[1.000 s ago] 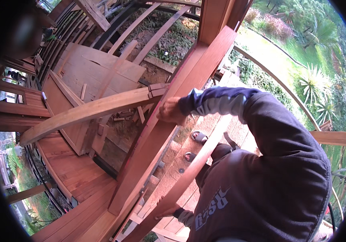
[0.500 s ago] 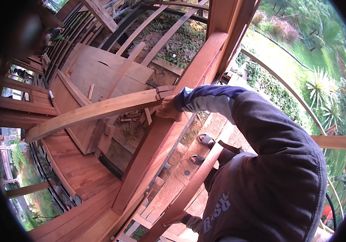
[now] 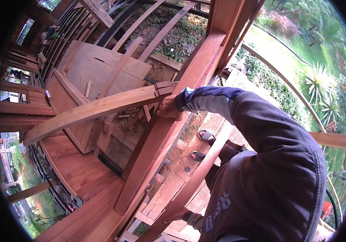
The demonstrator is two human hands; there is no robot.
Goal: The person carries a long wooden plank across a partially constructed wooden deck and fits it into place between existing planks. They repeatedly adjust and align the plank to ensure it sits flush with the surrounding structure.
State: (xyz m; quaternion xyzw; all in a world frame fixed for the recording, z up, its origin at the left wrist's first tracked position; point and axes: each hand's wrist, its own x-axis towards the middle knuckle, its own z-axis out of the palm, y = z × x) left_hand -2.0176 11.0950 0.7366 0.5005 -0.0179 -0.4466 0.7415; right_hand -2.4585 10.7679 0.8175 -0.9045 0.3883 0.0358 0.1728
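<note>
Open gap between thick beam (image 3: 145, 167) and slanting plank (image 3: 197, 177), curved timber (image 3: 100, 105) barring passage beside right hand (image 3: 170, 108)

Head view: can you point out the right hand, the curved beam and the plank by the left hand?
Right hand (image 3: 169, 109): head view, middle of the hand.
Curved beam (image 3: 96, 106): head view, side face, near mid-length.
Plank (image 3: 193, 182): head view, broad face, above the left hand (image 3: 176, 215).
</note>
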